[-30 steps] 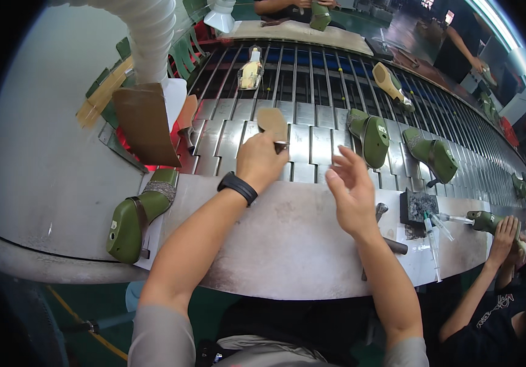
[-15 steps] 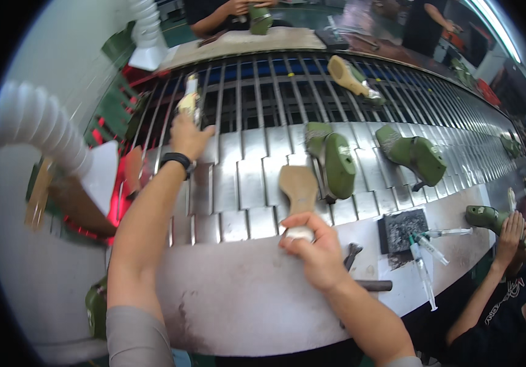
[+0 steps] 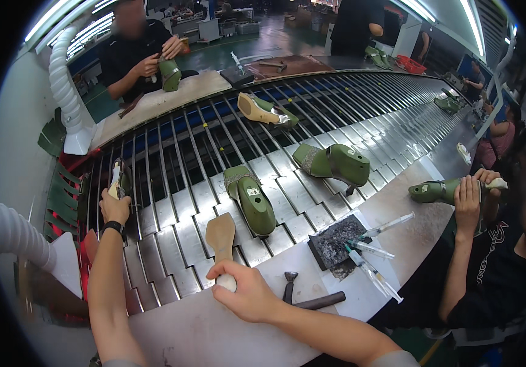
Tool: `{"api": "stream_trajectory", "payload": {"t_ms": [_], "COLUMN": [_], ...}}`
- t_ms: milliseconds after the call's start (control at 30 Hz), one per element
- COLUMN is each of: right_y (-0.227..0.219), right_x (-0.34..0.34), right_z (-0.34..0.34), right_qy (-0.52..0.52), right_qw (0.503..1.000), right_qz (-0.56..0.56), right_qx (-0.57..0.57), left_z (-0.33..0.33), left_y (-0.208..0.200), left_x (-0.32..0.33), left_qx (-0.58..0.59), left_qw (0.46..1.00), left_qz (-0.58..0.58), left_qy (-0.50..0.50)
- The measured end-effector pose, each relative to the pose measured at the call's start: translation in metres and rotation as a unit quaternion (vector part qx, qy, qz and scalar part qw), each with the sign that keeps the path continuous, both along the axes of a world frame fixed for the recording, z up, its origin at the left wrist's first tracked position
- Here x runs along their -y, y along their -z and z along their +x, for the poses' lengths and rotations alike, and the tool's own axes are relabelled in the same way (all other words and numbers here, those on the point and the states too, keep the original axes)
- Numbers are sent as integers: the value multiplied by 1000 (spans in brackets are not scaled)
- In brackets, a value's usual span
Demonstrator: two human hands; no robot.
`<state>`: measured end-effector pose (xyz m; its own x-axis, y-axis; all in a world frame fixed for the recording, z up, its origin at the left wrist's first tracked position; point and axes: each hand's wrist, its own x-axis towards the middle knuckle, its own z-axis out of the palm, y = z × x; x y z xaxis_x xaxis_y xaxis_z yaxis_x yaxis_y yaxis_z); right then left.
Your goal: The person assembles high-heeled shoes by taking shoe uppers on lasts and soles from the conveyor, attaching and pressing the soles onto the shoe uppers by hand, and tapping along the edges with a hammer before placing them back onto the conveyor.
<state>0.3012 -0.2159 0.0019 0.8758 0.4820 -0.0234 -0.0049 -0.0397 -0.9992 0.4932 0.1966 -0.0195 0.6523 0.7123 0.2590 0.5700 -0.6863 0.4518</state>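
At the far left of the slatted conveyor [image 3: 174,211], my left hand [image 3: 115,208] has its fingers closed round the near end of a shoe [image 3: 119,176] with a pale sole. Its fingertips are partly hidden. My right hand [image 3: 247,295] grips the narrow end of a tan shoe sole [image 3: 221,234], where a whitish rounded piece [image 3: 226,282] shows between thumb and fingers. The wide end of this sole points away, over the metal plates. Just beyond it lies a green shoe on its last [image 3: 255,202], with a glittery strap.
Further right on the conveyor are another green heeled shoe [image 3: 336,165] and a pale-soled one [image 3: 263,111]. A hammer [image 3: 318,301], dark block [image 3: 336,240] and several syringes [image 3: 370,269] lie on the worktable [image 3: 214,336]. Co-workers handle green shoes opposite and at right. White ducts [image 3: 18,238] stand left.
The view has swung up and to the right, so more of the room shows. My left thumb has drawn in toward the shoe. My right hand keeps its hold on the sole.
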Motion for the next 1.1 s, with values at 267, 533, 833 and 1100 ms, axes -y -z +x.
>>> {"api": "stream_trajectory", "payload": {"t_ms": [267, 533, 833, 1100], "right_y": [-30, -68, -114, -19], "right_x": [15, 54, 53, 110], "right_z": [-38, -135, -265, -282], "right_qy": [49, -219, -322, -134], "right_qw": [923, 653, 787, 989], "right_qz": [-183, -433, -315, -52], "right_qx": [336, 582, 422, -44], "left_z": [-210, -473, -552, -495], "left_y": [-28, -70, -98, -35], "left_x": [66, 181, 229, 229], "left_qx": [330, 228, -205, -158], "left_qw": [860, 751, 702, 431], "left_qz": [-353, -558, -393, -775], "left_qy": [166, 271, 557, 434]}}
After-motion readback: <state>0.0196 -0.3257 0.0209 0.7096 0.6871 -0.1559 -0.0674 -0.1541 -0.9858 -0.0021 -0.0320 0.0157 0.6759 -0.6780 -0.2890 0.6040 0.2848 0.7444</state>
